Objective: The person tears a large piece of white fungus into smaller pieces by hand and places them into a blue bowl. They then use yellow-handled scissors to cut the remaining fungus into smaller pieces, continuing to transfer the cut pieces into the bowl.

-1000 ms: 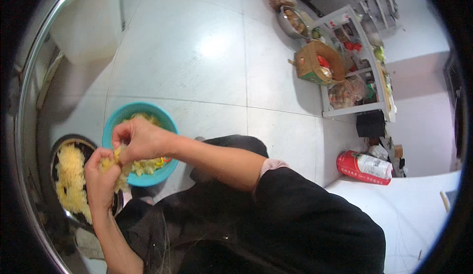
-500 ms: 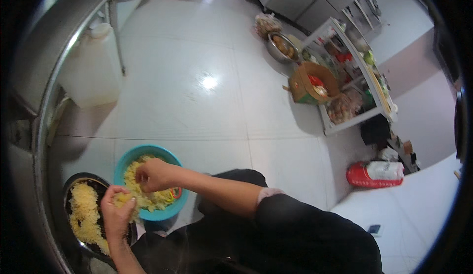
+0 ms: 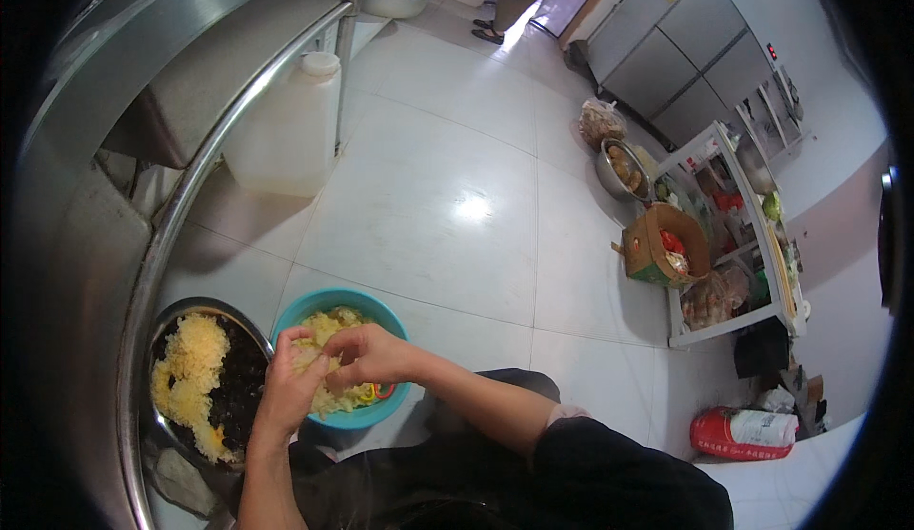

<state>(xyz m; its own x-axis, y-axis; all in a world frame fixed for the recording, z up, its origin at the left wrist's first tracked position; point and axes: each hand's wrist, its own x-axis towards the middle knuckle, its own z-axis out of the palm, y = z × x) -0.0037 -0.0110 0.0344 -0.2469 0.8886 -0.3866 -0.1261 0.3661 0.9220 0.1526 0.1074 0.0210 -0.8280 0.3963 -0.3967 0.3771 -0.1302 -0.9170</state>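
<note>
Left hand (image 3: 284,392) was over turquoise basin (image 3: 362,419), fingers curled round pale yellow clump (image 3: 308,353). Right hand (image 3: 367,355) hovered just beside it, fingers bent; cannot tell whether it gripped anything. Chopped yellow food (image 3: 335,320) lay in basin. Further left sat round dish (image 3: 174,433) with yellow heap (image 3: 195,363).
</note>
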